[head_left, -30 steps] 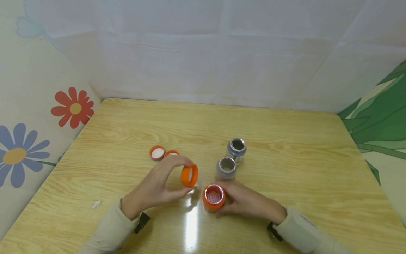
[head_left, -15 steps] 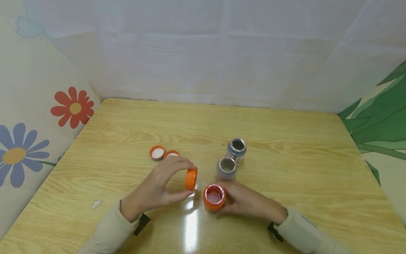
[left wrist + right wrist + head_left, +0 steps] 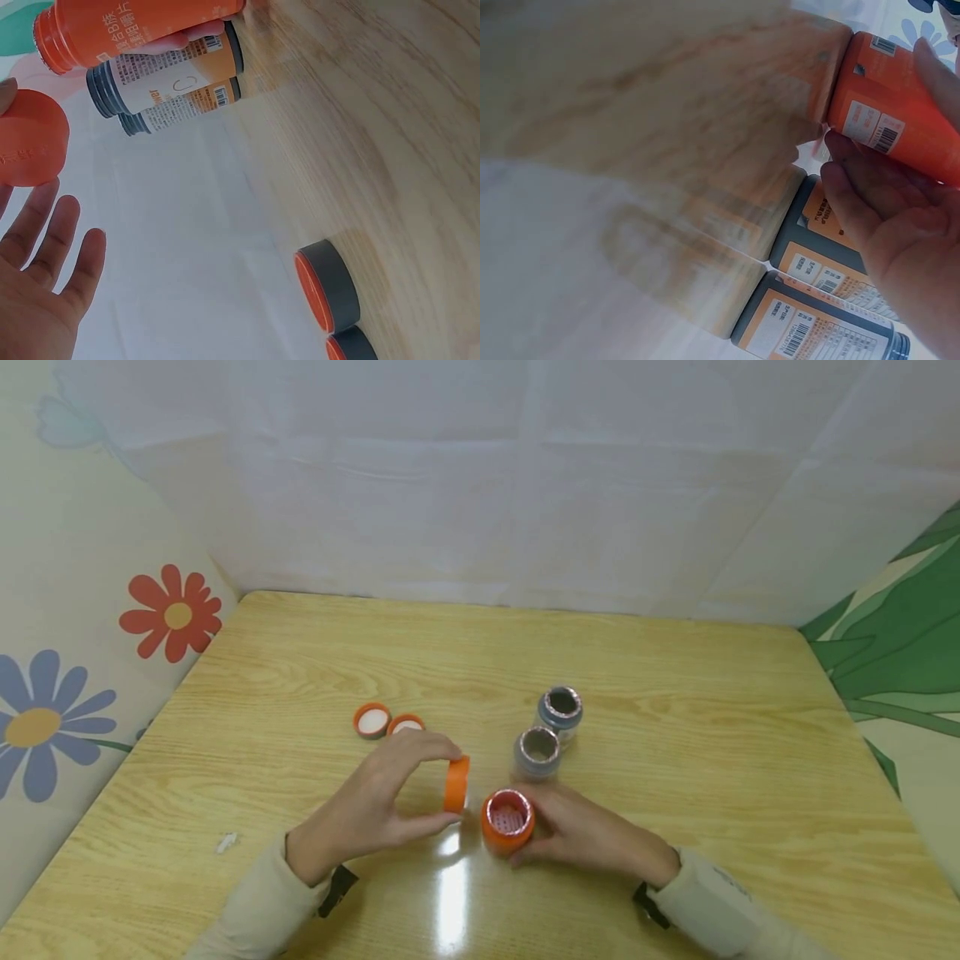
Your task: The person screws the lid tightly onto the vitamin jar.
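My left hand [image 3: 382,797] pinches an orange screw cap [image 3: 457,785] on edge between thumb and fingers, just left of an uncapped orange bottle [image 3: 501,842]. In the left wrist view the cap [image 3: 34,139] shows its closed top, with the other fingers spread. My right hand [image 3: 581,831] grips the orange bottle from its right side, thumb in front and fingers behind. The bottle stands upright on the table, its mouth facing up. Behind it are two grey bottles, the nearer one [image 3: 537,758] and the farther one [image 3: 559,717], both uncapped.
Two grey caps with orange insides lie beyond my left hand: one cap [image 3: 372,721] in full view, the other cap [image 3: 406,722] partly behind the fingers. A small white scrap or mark [image 3: 227,842] is on the wooden table [image 3: 712,735] at left. A white cloth [image 3: 480,485] hangs behind.
The orange cap has turned so its open side no longer shows in the head view, and has shifted slightly right. The right hand keeps its grip on the orange bottle.
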A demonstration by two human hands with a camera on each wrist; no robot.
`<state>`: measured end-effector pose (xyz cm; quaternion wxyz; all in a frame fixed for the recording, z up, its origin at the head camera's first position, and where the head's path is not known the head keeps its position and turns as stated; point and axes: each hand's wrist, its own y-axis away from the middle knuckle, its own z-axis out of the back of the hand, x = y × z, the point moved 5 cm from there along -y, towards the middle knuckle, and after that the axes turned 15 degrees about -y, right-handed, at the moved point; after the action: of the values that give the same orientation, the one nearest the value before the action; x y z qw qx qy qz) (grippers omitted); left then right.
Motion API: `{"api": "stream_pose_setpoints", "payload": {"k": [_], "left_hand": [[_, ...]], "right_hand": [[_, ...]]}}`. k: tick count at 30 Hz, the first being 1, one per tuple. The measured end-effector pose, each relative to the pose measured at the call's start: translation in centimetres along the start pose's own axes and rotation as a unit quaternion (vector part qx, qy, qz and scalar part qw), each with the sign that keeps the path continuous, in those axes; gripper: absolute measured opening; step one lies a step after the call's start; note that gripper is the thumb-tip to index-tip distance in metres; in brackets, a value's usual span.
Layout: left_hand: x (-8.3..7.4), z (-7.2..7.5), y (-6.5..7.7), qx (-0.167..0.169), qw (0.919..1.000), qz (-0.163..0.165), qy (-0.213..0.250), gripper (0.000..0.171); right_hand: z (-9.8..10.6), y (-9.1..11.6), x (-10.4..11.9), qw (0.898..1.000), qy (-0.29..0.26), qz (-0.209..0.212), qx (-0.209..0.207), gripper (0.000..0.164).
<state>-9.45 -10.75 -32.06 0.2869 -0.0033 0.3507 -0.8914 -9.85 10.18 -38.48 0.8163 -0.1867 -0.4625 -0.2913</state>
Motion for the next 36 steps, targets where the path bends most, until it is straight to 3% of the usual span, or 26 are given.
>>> {"api": "stream_pose_setpoints", "payload": {"k": [16, 25, 36], "left_hand": [[-0.4, -0.3, -0.4, 0.006, 0.9999, -0.010, 0.001, 0.051], [-0.5, -0.6, -0.8, 0.006, 0.9998, -0.018, -0.006, 0.054], [-0.7, -1.1, -1.2, 0.005, 0.9993, -0.031, -0.018, 0.057]], "right_hand": [[0.1, -0.2, 0.0, 1.000, -0.016, -0.003, 0.001, 0.057], [0.0, -0.2, -0.1, 0.999, -0.038, -0.034, 0.006, 0.064], [0.0, -0.3, -0.1, 0.999, -0.047, -0.027, 0.008, 0.056]]}}
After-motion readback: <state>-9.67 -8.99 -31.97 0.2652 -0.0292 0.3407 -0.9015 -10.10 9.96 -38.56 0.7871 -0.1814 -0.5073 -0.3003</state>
